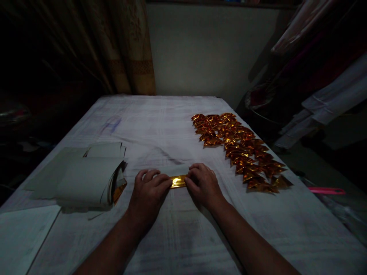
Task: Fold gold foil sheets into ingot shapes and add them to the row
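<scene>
A narrow folded strip of gold foil paper [178, 181] lies on the white cloth-covered table [160, 126] in front of me. My left hand [149, 193] presses on the strip's left end with curled fingers. My right hand [202, 183] pinches the strip's right end, fingers closed over it. Only the short middle part of the strip shows between the two hands.
Several folded gold foil triangles [241, 151] lie in rows at the right of the table. A stack of curled sheets, white outside and gold inside [86, 177], sits at the left. A pink object [327, 190] lies past the table's right edge. Curtains and hanging clothes surround the table.
</scene>
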`<control>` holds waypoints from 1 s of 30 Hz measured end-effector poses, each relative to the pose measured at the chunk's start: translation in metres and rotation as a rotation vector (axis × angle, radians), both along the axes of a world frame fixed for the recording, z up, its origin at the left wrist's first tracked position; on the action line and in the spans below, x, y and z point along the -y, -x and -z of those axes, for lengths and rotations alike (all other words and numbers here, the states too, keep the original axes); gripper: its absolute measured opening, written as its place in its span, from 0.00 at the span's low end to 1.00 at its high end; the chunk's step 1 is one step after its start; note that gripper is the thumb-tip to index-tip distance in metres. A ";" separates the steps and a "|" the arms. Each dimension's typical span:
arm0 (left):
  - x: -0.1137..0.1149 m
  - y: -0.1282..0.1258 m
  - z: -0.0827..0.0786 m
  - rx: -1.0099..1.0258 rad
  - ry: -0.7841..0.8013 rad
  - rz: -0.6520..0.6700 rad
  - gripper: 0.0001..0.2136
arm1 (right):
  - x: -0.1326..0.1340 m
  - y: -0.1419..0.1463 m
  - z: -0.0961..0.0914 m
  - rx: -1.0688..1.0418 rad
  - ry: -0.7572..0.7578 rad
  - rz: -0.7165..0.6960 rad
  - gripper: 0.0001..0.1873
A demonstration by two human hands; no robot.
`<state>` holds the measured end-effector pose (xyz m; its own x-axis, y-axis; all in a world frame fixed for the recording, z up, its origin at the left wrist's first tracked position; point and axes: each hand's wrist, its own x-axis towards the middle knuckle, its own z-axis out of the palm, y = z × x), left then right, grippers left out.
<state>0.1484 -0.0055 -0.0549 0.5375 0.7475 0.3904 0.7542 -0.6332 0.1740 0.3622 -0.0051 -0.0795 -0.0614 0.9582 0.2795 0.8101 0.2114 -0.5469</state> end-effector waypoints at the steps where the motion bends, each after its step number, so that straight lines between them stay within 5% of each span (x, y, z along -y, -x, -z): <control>1: 0.003 -0.001 -0.001 -0.018 0.003 0.025 0.11 | 0.000 0.000 0.000 0.001 0.003 0.000 0.03; 15: 0.028 -0.006 0.000 -0.088 0.048 0.025 0.20 | 0.006 0.007 -0.007 0.105 -0.008 -0.003 0.09; 21: 0.028 -0.004 0.001 -0.104 0.031 0.033 0.19 | 0.010 -0.005 -0.002 0.070 -0.011 -0.017 0.01; 27: 0.029 -0.004 0.005 -0.106 0.013 0.011 0.20 | 0.016 -0.018 0.004 0.083 -0.130 -0.022 0.11; 30: 0.030 -0.007 0.005 -0.102 0.026 0.004 0.20 | 0.026 -0.007 0.001 0.179 -0.218 -0.151 0.20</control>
<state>0.1549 -0.0351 -0.0603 0.5767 0.7542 0.3141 0.7661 -0.6328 0.1128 0.3695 -0.0315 -0.0800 -0.2650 0.8531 0.4495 0.8399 0.4332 -0.3270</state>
